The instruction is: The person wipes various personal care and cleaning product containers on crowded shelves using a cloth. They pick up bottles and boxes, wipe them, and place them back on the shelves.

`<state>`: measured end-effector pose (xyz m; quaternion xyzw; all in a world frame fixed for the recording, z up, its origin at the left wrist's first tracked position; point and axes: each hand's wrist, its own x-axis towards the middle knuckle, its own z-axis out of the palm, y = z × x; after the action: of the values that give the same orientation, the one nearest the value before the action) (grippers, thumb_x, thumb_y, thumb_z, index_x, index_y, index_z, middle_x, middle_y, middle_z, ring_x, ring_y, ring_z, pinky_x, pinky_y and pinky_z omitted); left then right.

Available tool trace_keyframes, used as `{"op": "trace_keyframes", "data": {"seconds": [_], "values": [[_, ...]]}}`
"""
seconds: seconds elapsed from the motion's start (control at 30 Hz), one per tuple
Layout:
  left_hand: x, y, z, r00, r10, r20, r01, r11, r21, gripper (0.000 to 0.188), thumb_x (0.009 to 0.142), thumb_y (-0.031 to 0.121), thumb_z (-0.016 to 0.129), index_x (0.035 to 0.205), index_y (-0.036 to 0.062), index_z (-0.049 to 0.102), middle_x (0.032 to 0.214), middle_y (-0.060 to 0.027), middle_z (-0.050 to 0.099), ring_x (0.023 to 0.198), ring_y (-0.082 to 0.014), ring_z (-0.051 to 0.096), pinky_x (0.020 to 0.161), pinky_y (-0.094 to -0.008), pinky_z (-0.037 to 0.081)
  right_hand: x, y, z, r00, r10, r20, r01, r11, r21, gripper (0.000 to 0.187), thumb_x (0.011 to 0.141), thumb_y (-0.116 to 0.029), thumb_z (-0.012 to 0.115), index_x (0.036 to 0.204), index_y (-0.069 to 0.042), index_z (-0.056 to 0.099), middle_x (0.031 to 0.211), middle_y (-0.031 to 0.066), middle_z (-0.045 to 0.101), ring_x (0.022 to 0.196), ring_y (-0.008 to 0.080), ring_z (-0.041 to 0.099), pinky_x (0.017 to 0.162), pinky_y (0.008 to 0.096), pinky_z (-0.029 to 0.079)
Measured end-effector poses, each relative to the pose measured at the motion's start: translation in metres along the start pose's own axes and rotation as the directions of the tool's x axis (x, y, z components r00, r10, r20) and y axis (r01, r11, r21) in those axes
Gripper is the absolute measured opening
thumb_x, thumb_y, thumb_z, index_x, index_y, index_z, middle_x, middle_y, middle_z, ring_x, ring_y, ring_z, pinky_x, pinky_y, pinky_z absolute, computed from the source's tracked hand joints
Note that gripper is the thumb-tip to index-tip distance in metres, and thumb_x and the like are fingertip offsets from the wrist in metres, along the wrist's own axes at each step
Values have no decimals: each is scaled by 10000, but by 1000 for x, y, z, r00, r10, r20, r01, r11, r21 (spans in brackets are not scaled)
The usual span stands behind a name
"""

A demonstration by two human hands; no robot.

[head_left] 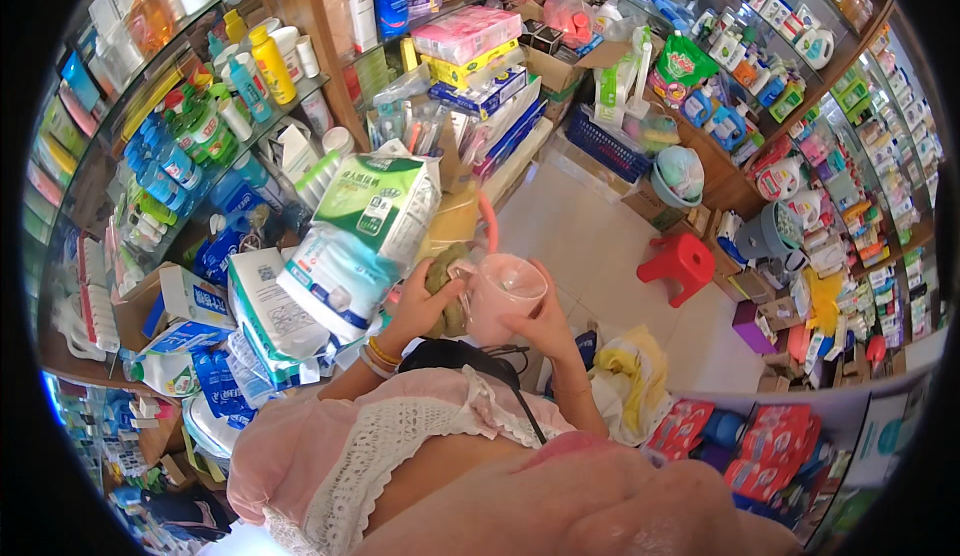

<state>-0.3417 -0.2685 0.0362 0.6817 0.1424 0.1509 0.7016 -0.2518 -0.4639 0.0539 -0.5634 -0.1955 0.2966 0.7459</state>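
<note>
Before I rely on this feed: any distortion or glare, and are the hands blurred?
Head view: right-hand shelves curve along the black rim; bluish glare at lower left; left hand, right hand and pink cup look fairly sharp.

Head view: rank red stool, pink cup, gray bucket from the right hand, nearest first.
1. Pink cup: held by the right hand, on its left.
2. Red stool: off to the right.
3. Gray bucket: farther right, beyond the stool.

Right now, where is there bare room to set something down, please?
The tiled floor shows bare patches between blue basket and red stool, and between the stool and the yellow-white bundle. The left side is crowded with packs and bottles.
</note>
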Motion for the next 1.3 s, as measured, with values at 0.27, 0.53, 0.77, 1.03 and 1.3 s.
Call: {"op": "trace_keyframes", "data": {"seconds": [0.27,0.53,0.77,1.03,1.3], "values": [[117,-41,25,957,279,-77,-232,899,373,320,864,268,599,1045,6,567,893,-97,588,850,-241,564,790,-340,445,113,-29,-101,971,-225,-81,221,974,-50,938,628,-95,810,1374,-10,248,1286,121,442,1186,211,450,974,363,400],[278,-19,102,933,282,225,-319,935,152,511,921,383,481,1316,70,395,753,-32,540,691,-135,510,664,-290,425,227,-93,-199,977,-213,-10,213,976,-50,962,628,-109,818,1388,-20,235,1312,105,417,1196,210,434,990,360,380],[403,-6,200,896,65,440,-153,974,166,428,875,306,591,1199,40,503,809,-38,600,740,-122,544,672,-281,443,317,-134,-304,967,-251,43,251,968,-14,992,614,-200,826,1392,-27,235,1331,100,401,1228,208,403,1016,353,345],[513,18,277,981,36,190,-81,969,235,362,872,259,597,1143,21,571,950,-79,651,829,-120,591,736,-301,474,476,-160,-408,929,-229,290,216,973,77,903,653,-237,784,1368,-26,274,1314,103,413,1225,213,402,1022,341,331],[601,46,282,749,419,-514,-241,894,378,166,871,133,595,974,7,629,928,-127,662,851,-172,626,743,-304,482,583,-208,-369,869,-482,115,471,730,-496,737,730,-175,728,1335,2,346,1210,148,456,1035,216,472,895,347,423]]}}
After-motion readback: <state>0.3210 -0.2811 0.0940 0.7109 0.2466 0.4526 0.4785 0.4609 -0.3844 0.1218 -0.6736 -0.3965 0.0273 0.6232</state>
